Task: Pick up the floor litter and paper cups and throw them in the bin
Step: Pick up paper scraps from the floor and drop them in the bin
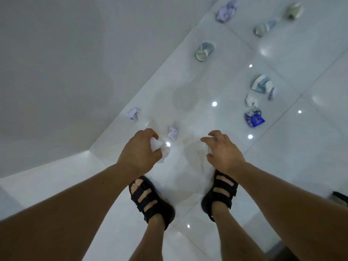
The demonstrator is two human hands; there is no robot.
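Observation:
My left hand (140, 150) is closed around a crumpled white paper (160, 150) that sticks out past the fingers. My right hand (223, 150) curls around something small and white, mostly hidden under the fingers. Just beyond the hands lies a small crumpled paper (172, 133), with another (133, 114) near the wall. A blue wrapper (254, 118) and a white tissue (251, 100) lie to the right. Paper cups lie on their sides further off: one by the wall (204, 51), a crushed one (261, 84), and two more (264, 28) (294, 11). No bin is in view.
A white wall (75, 72) runs along the left, meeting the glossy white tiled floor (282, 157). A larger crumpled paper (227, 10) lies far up by the wall. My feet in black sandals (150, 202) stand below the hands. A dark object (340, 197) shows at the right edge.

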